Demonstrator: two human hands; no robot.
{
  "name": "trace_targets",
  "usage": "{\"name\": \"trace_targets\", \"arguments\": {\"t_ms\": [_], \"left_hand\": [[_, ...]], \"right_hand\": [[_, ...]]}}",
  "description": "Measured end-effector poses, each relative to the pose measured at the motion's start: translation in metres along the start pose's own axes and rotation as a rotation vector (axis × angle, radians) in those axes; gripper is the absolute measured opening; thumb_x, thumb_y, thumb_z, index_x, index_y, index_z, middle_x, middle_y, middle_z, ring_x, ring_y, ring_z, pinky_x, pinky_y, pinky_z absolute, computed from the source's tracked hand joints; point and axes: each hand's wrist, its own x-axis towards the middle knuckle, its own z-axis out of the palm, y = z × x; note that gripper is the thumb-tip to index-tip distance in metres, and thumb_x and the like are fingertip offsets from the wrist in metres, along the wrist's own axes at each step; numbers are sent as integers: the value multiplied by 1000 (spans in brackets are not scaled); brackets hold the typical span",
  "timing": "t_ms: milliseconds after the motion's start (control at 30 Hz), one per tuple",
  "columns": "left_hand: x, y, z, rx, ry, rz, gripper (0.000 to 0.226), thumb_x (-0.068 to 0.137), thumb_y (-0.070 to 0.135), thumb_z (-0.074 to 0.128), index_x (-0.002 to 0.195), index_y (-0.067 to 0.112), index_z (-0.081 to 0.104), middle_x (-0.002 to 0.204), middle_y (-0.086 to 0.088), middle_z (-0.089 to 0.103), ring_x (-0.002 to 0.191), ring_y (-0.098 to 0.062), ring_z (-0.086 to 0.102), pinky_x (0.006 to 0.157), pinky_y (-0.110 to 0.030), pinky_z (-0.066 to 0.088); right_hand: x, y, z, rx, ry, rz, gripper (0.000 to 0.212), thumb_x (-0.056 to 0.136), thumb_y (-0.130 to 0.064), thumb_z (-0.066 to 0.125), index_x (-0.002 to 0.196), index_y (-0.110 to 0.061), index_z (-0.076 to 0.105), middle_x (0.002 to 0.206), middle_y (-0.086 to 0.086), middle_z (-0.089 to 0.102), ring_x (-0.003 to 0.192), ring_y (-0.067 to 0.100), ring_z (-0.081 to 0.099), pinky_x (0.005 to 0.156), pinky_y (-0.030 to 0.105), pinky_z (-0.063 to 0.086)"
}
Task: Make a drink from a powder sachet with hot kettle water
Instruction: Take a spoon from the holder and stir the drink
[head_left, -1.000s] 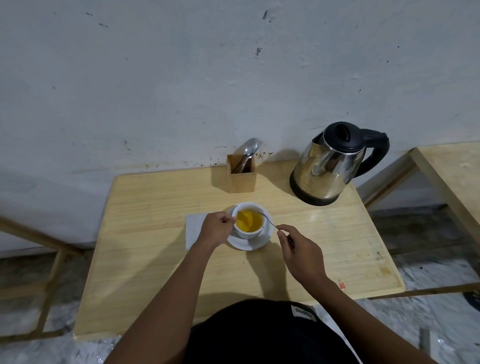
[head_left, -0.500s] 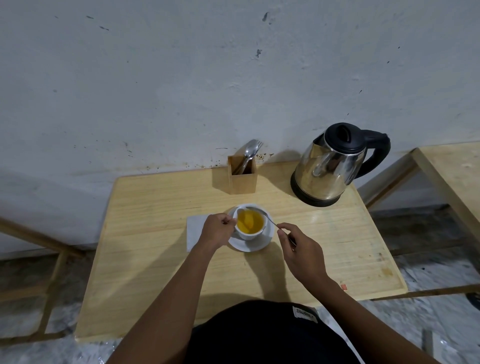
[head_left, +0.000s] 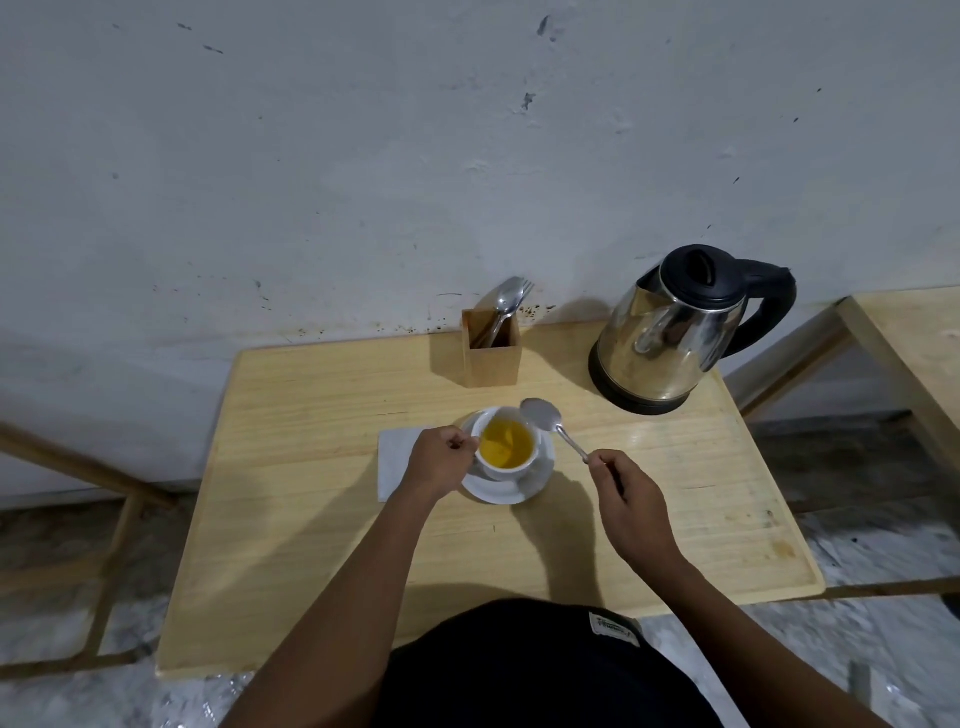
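A white cup of yellow drink stands on a white saucer in the middle of the wooden table. My left hand grips the cup at its left side, where the handle is hidden. My right hand pinches the handle of a metal spoon; the spoon's bowl hangs in the air just above the cup's right rim, out of the liquid. A steel kettle with a black lid and handle stands at the back right of the table.
A wooden cutlery holder with a spoon and fork stands behind the cup by the wall. A white napkin lies left of the saucer, partly under my left hand. A second wooden table stands to the right.
The spoon was in the drink; my right hand has lifted it out, so its bowl is now above the cup's right rim. My left hand stays on the cup.
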Motion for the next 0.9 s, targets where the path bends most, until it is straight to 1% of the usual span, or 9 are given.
{"name": "trace_targets", "arguments": {"t_ms": [67,167,267,367,467,567,633,833,900], "left_hand": [[1,-1,1,1,1,2,22,92,27,58,83,9,67,70,-3,61,56,-14,53,57,-28,47],[1,-1,1,2,7,11,21,92,26,58,86,8,68,70,-1,61,56,-12,53,56,-27,45],[0,0,1,-1,8,11,21,92,25,58,86,8,68,67,1,61,55,-10,52,54,-25,44],[-1,0,1,-6,11,7,20,92,25,59,83,9,67,66,3,60,54,-10,52,52,-25,43],[-1,1,1,-16,15,6,20,92,25,59,85,8,68,66,2,60,54,-10,51,53,-25,43],[-1,0,1,-21,15,6,21,92,25,59,87,8,69,66,2,60,56,-10,52,56,-27,44],[-1,0,2,-23,17,2,20,92,25,59,87,8,69,66,2,59,57,-11,52,58,-27,45],[-1,0,2,-21,22,-14,23,92,27,59,89,6,69,69,0,61,59,-13,54,64,-32,48],[-2,0,2,-25,18,-15,24,92,26,59,89,5,69,68,-1,61,58,-13,54,61,-31,48]], "right_hand": [[2,7,0,94,14,70,18,101,-26,46,93,-21,61,67,3,55,56,6,44,57,30,38],[6,19,8,157,54,178,18,102,-22,44,95,-18,60,69,0,53,61,12,44,59,31,37],[17,26,19,158,59,269,18,101,-21,43,97,-15,59,69,-2,51,63,15,46,57,31,37],[28,29,29,136,47,334,18,101,-22,43,98,-13,58,74,0,55,67,17,50,60,32,39],[34,29,36,84,49,369,19,101,-26,42,102,-15,58,80,-2,58,72,15,54,66,33,42],[38,31,39,-15,62,429,16,100,-29,42,101,-20,55,83,-2,59,80,20,57,72,34,43],[39,32,40,-51,91,443,16,98,-31,45,101,-20,57,87,0,61,84,22,58,74,34,44],[42,32,44,-172,128,454,20,96,-32,49,98,-17,62,86,-1,60,79,20,54,71,31,42],[42,32,46,-223,115,442,21,97,-32,48,95,-17,62,84,-1,60,76,20,54,69,31,41]]}}
